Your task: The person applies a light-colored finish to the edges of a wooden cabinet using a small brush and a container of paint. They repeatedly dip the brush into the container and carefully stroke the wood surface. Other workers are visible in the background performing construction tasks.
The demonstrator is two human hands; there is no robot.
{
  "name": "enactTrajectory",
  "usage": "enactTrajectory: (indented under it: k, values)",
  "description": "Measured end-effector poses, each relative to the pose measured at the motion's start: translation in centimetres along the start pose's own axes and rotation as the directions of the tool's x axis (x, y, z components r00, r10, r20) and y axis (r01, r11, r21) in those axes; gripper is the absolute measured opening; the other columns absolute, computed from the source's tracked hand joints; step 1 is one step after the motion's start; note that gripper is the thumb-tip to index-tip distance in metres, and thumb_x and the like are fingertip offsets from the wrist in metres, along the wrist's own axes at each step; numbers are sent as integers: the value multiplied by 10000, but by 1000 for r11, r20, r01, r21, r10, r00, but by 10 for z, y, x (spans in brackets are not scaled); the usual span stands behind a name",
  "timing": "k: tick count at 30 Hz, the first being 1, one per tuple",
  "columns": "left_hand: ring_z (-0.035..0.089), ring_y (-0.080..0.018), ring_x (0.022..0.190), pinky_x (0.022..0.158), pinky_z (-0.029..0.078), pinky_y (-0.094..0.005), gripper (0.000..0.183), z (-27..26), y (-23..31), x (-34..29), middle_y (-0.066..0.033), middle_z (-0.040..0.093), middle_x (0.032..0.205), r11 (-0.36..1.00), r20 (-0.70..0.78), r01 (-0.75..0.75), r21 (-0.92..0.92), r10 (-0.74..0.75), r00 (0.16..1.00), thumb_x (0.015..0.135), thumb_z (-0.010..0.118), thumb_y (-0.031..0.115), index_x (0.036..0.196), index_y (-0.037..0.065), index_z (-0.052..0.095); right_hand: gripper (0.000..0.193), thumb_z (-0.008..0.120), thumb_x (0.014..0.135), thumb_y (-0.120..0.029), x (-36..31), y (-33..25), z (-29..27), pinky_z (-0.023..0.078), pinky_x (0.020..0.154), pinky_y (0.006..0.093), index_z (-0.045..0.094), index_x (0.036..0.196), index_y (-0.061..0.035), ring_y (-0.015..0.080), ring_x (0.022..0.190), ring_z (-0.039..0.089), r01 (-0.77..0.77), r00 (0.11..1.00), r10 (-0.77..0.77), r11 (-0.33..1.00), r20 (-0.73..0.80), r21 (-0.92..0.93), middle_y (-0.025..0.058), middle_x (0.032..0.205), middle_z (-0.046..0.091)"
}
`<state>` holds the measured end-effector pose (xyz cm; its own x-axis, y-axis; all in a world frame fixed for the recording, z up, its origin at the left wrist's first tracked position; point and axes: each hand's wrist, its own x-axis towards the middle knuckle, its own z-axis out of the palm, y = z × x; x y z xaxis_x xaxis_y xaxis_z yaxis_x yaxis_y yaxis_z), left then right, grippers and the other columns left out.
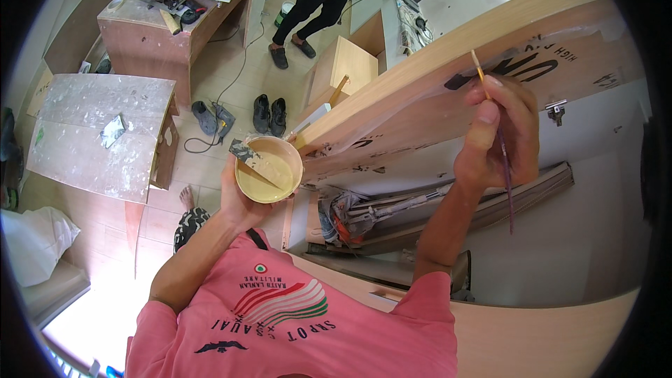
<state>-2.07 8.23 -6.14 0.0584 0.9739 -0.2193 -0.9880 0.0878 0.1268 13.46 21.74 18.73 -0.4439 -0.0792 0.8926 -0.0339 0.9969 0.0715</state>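
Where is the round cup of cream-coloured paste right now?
In the head view, left of centre: the round cup of cream-coloured paste sits in the left hand, beside the wooden panel's lower end.

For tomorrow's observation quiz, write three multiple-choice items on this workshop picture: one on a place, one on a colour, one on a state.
1. Where is the tip of the thin brush?
A. in the bowl
B. at the edge of the wooden board
C. on the floor

2. What colour is the paste in the bowl?
A. pale yellow
B. blue
C. black

3. How is the bowl held?
A. set on a table
B. lying upturned
C. held up in the left hand

Answers:
1 B: the right hand holds the brush up to the board.
2 A: the bowl is filled with pale yellow paste.
3 C: the left hand cups it from below.
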Motion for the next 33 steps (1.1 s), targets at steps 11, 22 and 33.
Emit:
enactTrajectory:
  k: [11,22,33]
  values:
    - [616,-306,836,752,492,-388,839,1,0,-1,-159,633,1077,1000,32,3,24,-4,999,934,284,723,1472,94,417,234,616,832,78,3,1,-3,537,624,254,663,1061,90,185,714,654,57,995,-54,998,80,-38,194,948,653]
    - [622,-303,842,752,493,-386,855,0,1,-1,-160,626,1106,1000,11,7,8,-8,1000,926,296,725,1482,85,404,227,604,831,78,1,3,-1,538,639,275,661,1050,105,196,714,649,19,1000,-19,999,-8,-34,202,958,651]
    - [612,-301,849,763,487,-388,842,1,3,-1,-163,630,1099,999,91,-5,37,1,996,929,298,717,1463,79,424,224,614,807,80,1,1,1,520,621,261,673,1023,91,197,689,633,15,1000,-16,1000,-3,-26,172,874,664]
